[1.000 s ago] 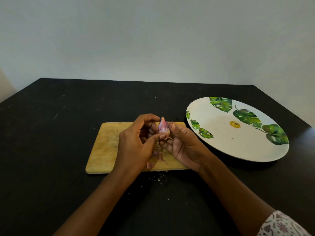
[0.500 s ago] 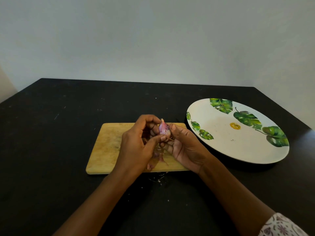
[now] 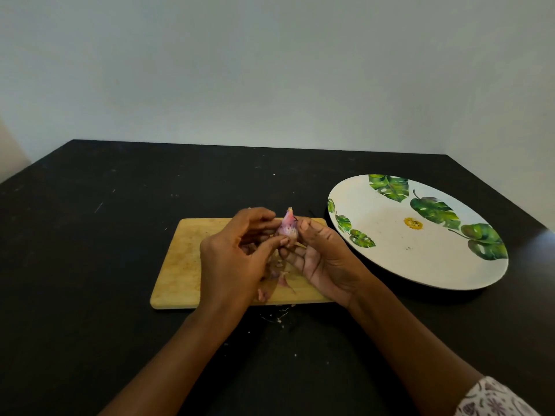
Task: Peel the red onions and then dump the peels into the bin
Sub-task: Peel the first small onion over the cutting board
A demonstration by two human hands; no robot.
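you are working at one black table (image 3: 90,265), and nothing on it is stopping small things from rolling off; if the onion slips, it is likely heading for the near edge. no bin is showing anywhere in view, so the scraps are going to need carrying, and loose flakes could be dropping on the way.

one white plate (image 3: 390,259) with leaf prints is sitting toward the right edge of the table, bare of onions. one wooden board (image 3: 180,259) is lying near the middle, its near edge close to the table's near edge.

your left hand (image 3: 228,262) and your right hand (image 3: 324,265) are both closing on one small red onion (image 3: 288,228), held just above the board's far edge, tip pointing up. the left thumb is pressing on its lower side while the right thumb is bracing the other. because the onion is small and the skin is thin, the grip could be sliding, or the skin tearing off in bits.

a small heap of peels (image 3: 280,279) is lying on the board under your hands, too tangled to count, and a few white crumbs (image 3: 277,319) are already sitting on the table off the board's near edge.
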